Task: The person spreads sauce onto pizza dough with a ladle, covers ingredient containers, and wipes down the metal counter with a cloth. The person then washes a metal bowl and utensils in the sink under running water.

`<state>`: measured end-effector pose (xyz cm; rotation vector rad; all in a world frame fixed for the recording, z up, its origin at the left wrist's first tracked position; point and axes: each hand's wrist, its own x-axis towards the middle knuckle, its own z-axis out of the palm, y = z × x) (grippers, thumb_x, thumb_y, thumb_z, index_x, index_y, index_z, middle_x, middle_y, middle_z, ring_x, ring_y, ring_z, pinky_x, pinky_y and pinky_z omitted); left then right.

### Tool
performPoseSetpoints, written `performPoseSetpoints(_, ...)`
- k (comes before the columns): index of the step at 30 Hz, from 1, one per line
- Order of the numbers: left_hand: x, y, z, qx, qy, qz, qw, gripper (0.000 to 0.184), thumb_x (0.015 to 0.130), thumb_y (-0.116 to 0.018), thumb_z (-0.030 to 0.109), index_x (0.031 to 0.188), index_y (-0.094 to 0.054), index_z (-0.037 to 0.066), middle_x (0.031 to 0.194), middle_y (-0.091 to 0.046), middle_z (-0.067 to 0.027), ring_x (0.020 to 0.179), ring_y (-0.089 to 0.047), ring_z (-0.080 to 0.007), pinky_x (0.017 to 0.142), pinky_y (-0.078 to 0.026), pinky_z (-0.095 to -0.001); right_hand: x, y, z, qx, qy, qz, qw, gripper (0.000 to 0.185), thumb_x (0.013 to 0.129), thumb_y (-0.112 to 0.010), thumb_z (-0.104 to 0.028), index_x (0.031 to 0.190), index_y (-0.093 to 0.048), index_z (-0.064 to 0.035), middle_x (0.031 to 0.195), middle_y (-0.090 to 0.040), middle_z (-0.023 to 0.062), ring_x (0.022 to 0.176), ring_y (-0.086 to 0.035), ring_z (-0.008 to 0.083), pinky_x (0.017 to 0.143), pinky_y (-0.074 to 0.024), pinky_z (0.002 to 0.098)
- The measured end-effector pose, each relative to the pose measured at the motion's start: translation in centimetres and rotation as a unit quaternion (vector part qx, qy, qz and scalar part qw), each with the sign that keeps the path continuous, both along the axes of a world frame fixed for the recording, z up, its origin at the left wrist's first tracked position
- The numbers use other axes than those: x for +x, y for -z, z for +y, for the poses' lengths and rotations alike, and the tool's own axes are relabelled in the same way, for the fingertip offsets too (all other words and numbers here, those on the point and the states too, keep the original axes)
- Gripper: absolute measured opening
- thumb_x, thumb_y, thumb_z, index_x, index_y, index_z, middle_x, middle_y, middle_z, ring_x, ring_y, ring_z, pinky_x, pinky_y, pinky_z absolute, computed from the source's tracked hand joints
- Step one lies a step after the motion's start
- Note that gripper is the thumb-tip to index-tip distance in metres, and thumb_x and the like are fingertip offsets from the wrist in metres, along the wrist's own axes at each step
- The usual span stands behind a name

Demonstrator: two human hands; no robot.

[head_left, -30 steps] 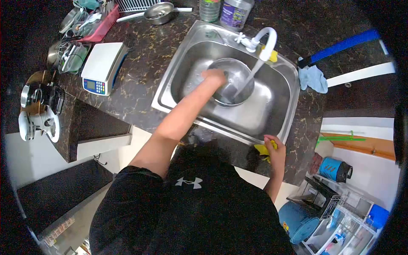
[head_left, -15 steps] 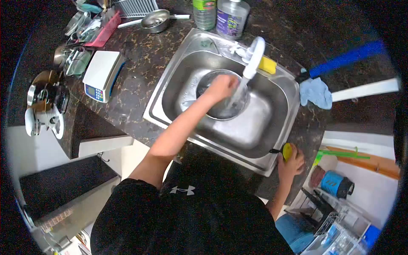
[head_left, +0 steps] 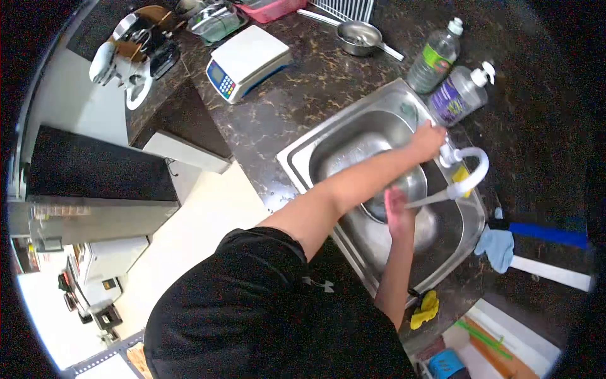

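My left hand point(head_left: 429, 140) reaches across the sink point(head_left: 291, 158) to the base of the white tap point(head_left: 478, 174), its fingers closed around the tap's handle, which they mostly hide. Water runs from the curved spout onto my right hand point(head_left: 396, 208). That hand is blurred, so its fingers do not show clearly. Below both arms a round metal bowl point(head_left: 416, 184) sits in the basin, partly covered by my left forearm. A crumpled yellow scrubber or cloth point(head_left: 425, 309) with a black part lies by the sink's near right corner, beside my right forearm.
Behind the sink stand a green-labelled bottle point(head_left: 435, 60) and a purple-labelled pump bottle point(head_left: 459, 96). A yellow sponge point(head_left: 461, 174) is behind the spout. A blue cloth point(head_left: 497, 247) lies right. Left are a digital scale point(head_left: 255, 54) and a small metal strainer point(head_left: 358, 38).
My left hand has moved from the bowl to the tap handle. My right hand has let go of the yellow thing and come under the running water. The view has turned.
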<state>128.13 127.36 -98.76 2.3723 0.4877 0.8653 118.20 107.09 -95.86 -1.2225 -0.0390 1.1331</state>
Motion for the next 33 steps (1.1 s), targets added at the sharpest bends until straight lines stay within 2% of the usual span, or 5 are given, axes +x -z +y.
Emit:
performPoseSetpoints(8,-5.8,-1.1,-6.3,-0.191,-0.105,-0.094,0.971,0.052,0.073,-0.063,0.017,0.122,-0.05,0.005,0.106,-0.055,-0.0171,0.089,-0.051,-0.0342,0.08,-0.043,-0.043,2.0,5.6,1.3,0.182,0.207,0.215,0.937,0.027,0.091,-0.04,-0.017,0.101,-0.059,-0.0017,0.096,-0.063,0.015,0.085,-0.061,0.0291,0.08,-0.047,0.0396)
performPoseSetpoints(18,-13.9,7.6,-10.3,-0.324,0.212,0.107,0.916,0.054,0.092,-0.036,0.04,0.136,-0.04,0.007,0.138,-0.038,-0.0219,0.129,-0.035,-0.0348,0.107,-0.028,-0.0392,-2.0,5.6,2.7,0.223,0.207,0.224,0.926,0.035,0.092,-0.038,-0.033,0.098,-0.061,-0.0071,0.087,-0.062,0.0088,0.079,-0.058,0.0256,0.069,-0.0455,0.0363)
performPoseSetpoints(23,-13.4,3.7,-8.8,-0.062,0.213,0.205,0.953,0.053,0.09,-0.042,0.041,0.131,-0.045,0.007,0.131,-0.045,-0.0213,0.122,-0.043,-0.0361,0.102,-0.034,-0.0398,0.0,4.7,4.3,0.298,0.119,0.092,0.942,0.036,0.094,-0.036,-0.034,0.096,-0.06,-0.0069,0.088,-0.062,0.0082,0.075,-0.058,0.0227,0.065,-0.0451,0.0359)
performPoseSetpoints(25,-14.3,1.9,-10.7,-0.291,0.104,-0.004,0.951,0.045,0.085,-0.051,0.033,0.122,-0.054,0.007,0.115,-0.055,-0.0195,0.106,-0.051,-0.0362,0.091,-0.042,-0.0409,0.4,3.4,5.3,0.265,0.151,0.111,0.946,0.036,0.094,-0.035,-0.034,0.096,-0.059,-0.0069,0.086,-0.061,0.0085,0.074,-0.057,0.0222,0.064,-0.0446,0.0358)
performPoseSetpoints(33,-10.5,-1.4,-1.5,-0.225,-0.003,-0.029,0.974,0.033,0.078,-0.057,0.017,0.11,-0.06,0.009,0.1,-0.061,-0.0141,0.087,-0.059,-0.0273,0.079,-0.047,-0.0346,-0.1,0.3,5.6,0.11,0.3,0.246,0.915,0.033,0.095,-0.034,-0.033,0.093,-0.054,-0.0067,0.076,-0.055,0.0099,0.064,-0.05,0.0188,0.057,-0.0407,0.0355)
